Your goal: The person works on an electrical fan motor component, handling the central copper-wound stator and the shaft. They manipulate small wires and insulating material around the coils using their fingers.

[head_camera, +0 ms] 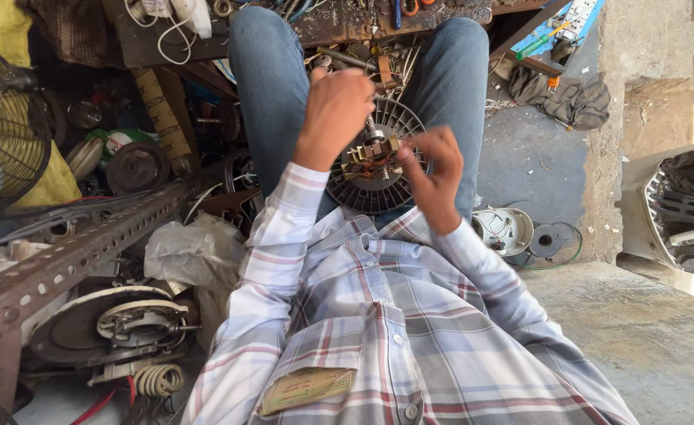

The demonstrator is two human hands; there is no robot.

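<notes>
The person sits with both hands raised over the lap, working on a small motor core (372, 155) with copper windings and a short metal shaft. The left hand (337, 110) is closed around the upper end of the core at the shaft, fingers curled tight, knuckles toward the camera. The right hand (433, 169) grips the lower right side of the core, thumb and fingers pinched against its edge. The core sits between the two grips, tilted. Directly behind the grips, a round slotted fan cover (378, 197) rests between the knees. Below and right of the right hand, a white round housing (503, 230) lies on the floor. Far left of the grips stands a wire fan guard (5, 126).
</notes>
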